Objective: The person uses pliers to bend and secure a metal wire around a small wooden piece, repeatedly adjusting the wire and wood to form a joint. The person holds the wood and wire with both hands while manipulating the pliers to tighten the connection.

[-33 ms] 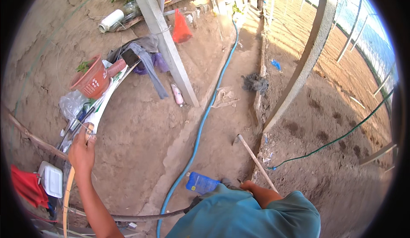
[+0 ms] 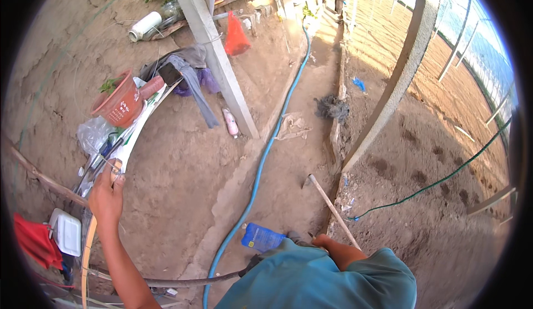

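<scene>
My left hand (image 2: 106,197) reaches out at the left, closed at the edge of a narrow shelf with a pale curved rim (image 2: 132,138). A small tan piece (image 2: 116,167) shows at its fingertips; its kind is unclear. Past these fingers lie thin metal tools (image 2: 99,159) and a clear plastic bag (image 2: 93,136). My right hand (image 2: 320,241) is low in front of my body, partly hidden by my blue-green shirt. Its fingers look closed around something small that I cannot make out. Close by it a long wooden handle (image 2: 335,209) slants over the ground.
A blue hose (image 2: 256,181) runs along the dirt path beside a blue plastic jug (image 2: 262,237). Concrete posts (image 2: 215,59) stand on both sides. A terracotta-coloured pot (image 2: 119,105), a white lidded box (image 2: 68,232) and a red cloth (image 2: 34,242) are at the left. A green cord (image 2: 433,185) crosses the soil.
</scene>
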